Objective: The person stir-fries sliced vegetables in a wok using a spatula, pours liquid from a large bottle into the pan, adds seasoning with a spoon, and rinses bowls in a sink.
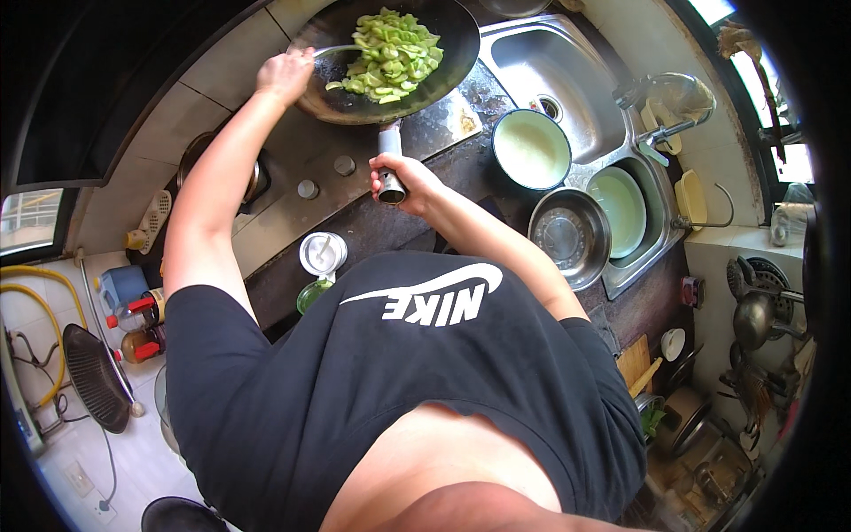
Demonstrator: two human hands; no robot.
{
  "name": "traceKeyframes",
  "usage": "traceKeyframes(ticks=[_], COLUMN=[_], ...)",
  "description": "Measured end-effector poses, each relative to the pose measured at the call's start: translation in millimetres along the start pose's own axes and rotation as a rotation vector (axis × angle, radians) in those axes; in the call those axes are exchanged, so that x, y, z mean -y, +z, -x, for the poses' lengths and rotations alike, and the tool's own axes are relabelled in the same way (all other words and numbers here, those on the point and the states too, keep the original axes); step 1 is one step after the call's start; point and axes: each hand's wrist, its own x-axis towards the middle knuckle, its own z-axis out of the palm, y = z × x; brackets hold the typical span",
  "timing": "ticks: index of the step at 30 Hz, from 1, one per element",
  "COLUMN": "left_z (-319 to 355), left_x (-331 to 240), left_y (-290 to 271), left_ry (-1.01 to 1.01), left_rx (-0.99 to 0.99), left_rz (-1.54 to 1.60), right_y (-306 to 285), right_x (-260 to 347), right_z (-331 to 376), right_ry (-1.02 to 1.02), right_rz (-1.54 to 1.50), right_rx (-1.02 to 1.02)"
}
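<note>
Near the top of the head view, a dark wok sits over the stove. Thin slices of a pale green vegetable lie heaped in it. My left hand is closed at the wok's left rim, gripping a metal cooking utensil. The utensil's far end is hidden among the slices, so its kind does not show. My right hand wraps round the wok's grey, hollow-ended handle, on the side towards my body.
Right of the wok is a steel double sink with a tap. Beside it stand a white dark-rimmed basin, a steel bowl and a pale green basin. A lidded jar stands close to my body; two stove knobs lie beyond it.
</note>
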Motion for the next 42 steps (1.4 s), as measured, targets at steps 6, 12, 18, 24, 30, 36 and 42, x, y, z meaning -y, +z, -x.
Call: traceKeyframes(ticks=[6, 12, 18, 24, 30, 36, 42], left_z=[7.9, 10.3, 5.5, -1.2, 18.2, 14.8, -1.5], left_x=[4.5, 11.4, -57.0, -21.8, 65.8, 50.2, 8.9], left_y=[-77.0, -195.1, -147.3, -27.0, -103.8, -163.2, -73.2], left_ry=[0.235, 0.108, 0.04, -0.276, -0.63, -0.103, -0.123], left_rx=[-0.126, 0.427, 0.516, 0.445, 0.804, 0.554, 0.396], left_rz=[-0.245, -0.001, 0.227, 0.593, 1.057, -0.027, 0.049], right_y=[-5.3, -9.6, -8.9, -3.9, -3.5, -6.2, -6.4], right_x=[1.6, 1.1, 0.3, -1.2, -0.9, 1.2, -2.4], right_z=[-0.6, -8.5, -9.3, -5.6, -7.0, -4.4, -7.0], right_ry=[0.007, 0.016, 0.012, 0.015, 0.016, 0.004, 0.001], right_rz=[-0.021, -0.032, -0.018, 0.006, 0.005, -0.011, -0.024], right_rx=[-0.01, -0.004, 0.0, -0.002, 0.009, -0.01, 0.032])
